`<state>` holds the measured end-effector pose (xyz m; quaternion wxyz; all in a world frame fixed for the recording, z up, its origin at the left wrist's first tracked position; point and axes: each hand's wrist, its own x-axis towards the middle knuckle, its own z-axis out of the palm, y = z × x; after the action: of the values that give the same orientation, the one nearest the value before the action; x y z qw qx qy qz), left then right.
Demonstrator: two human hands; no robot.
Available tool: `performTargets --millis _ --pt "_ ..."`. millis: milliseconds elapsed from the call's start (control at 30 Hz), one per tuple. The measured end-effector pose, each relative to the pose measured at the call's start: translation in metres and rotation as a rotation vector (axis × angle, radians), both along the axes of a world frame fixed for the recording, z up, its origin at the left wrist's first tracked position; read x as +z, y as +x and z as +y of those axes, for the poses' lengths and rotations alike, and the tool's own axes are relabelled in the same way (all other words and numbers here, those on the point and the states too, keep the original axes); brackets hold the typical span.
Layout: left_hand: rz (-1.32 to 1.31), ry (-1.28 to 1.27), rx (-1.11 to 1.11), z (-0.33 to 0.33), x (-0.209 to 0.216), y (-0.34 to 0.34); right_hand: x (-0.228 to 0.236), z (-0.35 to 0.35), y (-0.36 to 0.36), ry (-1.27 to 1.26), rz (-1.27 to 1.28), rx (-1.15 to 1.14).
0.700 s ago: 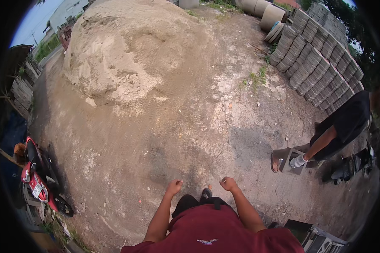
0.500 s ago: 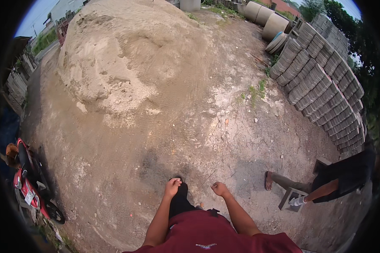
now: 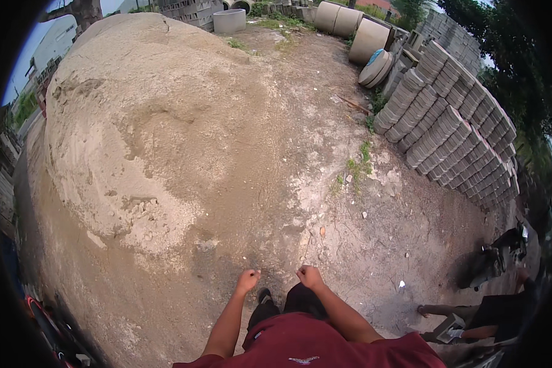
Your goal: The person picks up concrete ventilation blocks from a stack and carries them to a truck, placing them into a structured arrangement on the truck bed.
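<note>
My left hand (image 3: 248, 281) hangs in front of my body above the dirt ground, its fingers curled in and nothing showing in them. To its right, my right hand (image 3: 311, 277) is held at about the same height, closed in a loose fist with nothing visible inside. The two hands are apart and touch nothing. Below them are my dark trousers and one shoe (image 3: 265, 295) on the ground. Ahead and to the left rises a large sand pile (image 3: 159, 122).
Stacked grey paving blocks (image 3: 454, 122) stand at the right. Concrete pipes (image 3: 371, 42) lie at the far right, beyond round slabs (image 3: 376, 69). A co-worker (image 3: 503, 316) carries a grey block at lower right near a motorcycle (image 3: 490, 260). A red motorcycle (image 3: 43, 322) stands lower left.
I have moved forward, so the sand pile and block stack are nearer. The co-worker and red motorcycle have slid lower in view. Both hands stay in front of me.
</note>
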<state>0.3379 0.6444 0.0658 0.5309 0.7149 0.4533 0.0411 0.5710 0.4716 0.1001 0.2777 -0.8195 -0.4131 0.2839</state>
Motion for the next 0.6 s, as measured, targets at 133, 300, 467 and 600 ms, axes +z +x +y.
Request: performTargets --millis 133,300,467,600 --pt "-0.025 -0.056 0.002 0.111 -0.014 0.066 0.03 0.107 0.053 0.0 -0.042 -0.071" --pt "0.084 -0.073 -0.106 0.212 -0.022 0.177 0.005 0.219 0.164 0.272 0.051 -0.12" --pt "0.176 -0.241 -0.098 0.319 0.002 0.299 0.041 0.341 0.311 -0.125 0.196 0.071" --pt "-0.016 -0.347 -0.04 0.415 0.077 0.444 0.06 0.41 0.414 -0.086 0.028 0.058"
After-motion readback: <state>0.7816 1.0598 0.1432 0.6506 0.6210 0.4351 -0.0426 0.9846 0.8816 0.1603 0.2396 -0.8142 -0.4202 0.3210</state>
